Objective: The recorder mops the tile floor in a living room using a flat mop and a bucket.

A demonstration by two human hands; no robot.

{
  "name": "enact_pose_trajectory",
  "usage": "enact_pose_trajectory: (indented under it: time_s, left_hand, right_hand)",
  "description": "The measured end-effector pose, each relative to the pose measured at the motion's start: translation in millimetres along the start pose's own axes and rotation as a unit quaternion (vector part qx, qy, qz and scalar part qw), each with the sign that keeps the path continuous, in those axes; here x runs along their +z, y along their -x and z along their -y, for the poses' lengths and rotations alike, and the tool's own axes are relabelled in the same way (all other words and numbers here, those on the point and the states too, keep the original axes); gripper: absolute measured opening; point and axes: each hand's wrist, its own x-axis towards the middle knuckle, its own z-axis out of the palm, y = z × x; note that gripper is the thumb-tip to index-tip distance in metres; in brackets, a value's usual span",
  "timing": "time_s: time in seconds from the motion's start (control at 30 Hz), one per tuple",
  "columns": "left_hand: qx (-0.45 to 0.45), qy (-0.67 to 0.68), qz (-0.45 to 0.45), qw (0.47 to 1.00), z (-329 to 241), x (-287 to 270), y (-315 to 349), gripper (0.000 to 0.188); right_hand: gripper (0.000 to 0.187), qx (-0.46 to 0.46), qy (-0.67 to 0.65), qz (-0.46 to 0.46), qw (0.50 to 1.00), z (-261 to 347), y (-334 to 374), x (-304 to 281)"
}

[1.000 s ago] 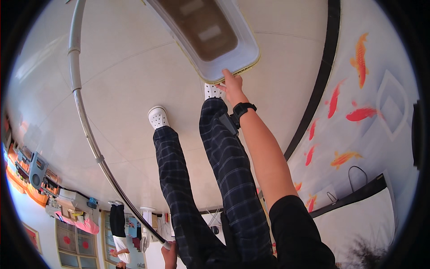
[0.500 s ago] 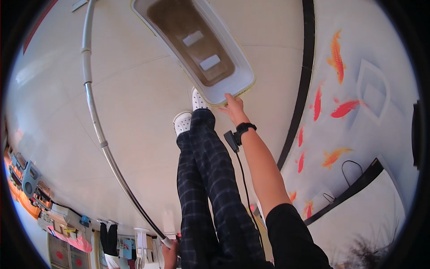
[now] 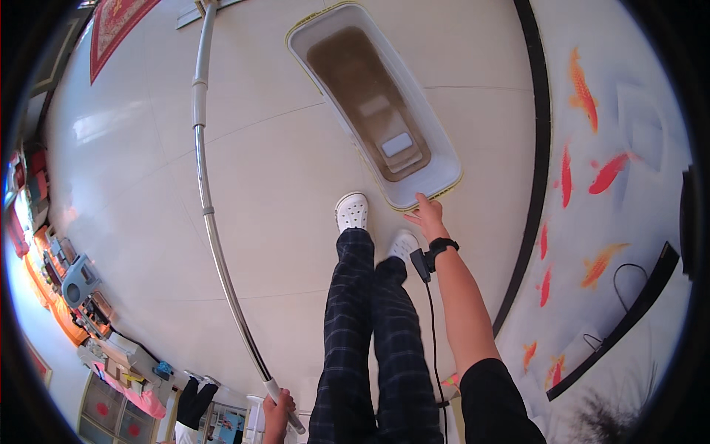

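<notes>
While clamping the tub (image 3: 423,181) by its near rim in the right hand (image 3: 430,217) and the pole (image 3: 208,209) in the left hand (image 3: 276,416), has brought the left shoe (image 3: 351,212) foremost, seemingly moving the tub along the floor (image 3: 251,163) near its dark right edge (image 3: 543,111).

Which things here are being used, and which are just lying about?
In use:
metal pole, held in the left hand
white tub, rim gripped by the right hand

Seemingly just around:
red patterned rug
pink cloth
blue-grey object
</notes>
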Motion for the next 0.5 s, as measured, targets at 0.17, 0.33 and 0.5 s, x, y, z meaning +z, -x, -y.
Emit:
enact_pose_trajectory:
  time_s: [0.17, 0.33, 0.5]
  left_hand:
    - [0.06, -0.022, 0.035, 0.997, 4, 6, 3, 0.019]
    - [0.089, -0.001, 0.027, 0.996, 18, 13, -1, 0.019]
    - [0.118, 0.041, 0.034, 0.992, 34, 21, 3, 0.018]
  right_hand:
    - [0.033, -0.005, -0.001, -0.018, 1.0, -32, 4, -35]
    - [0.03, -0.018, -0.002, -0.03, 0.999, -66, -3, -79]
    - [0.032, -0.027, 0.026, -0.043, 0.998, -85, -8, -152]
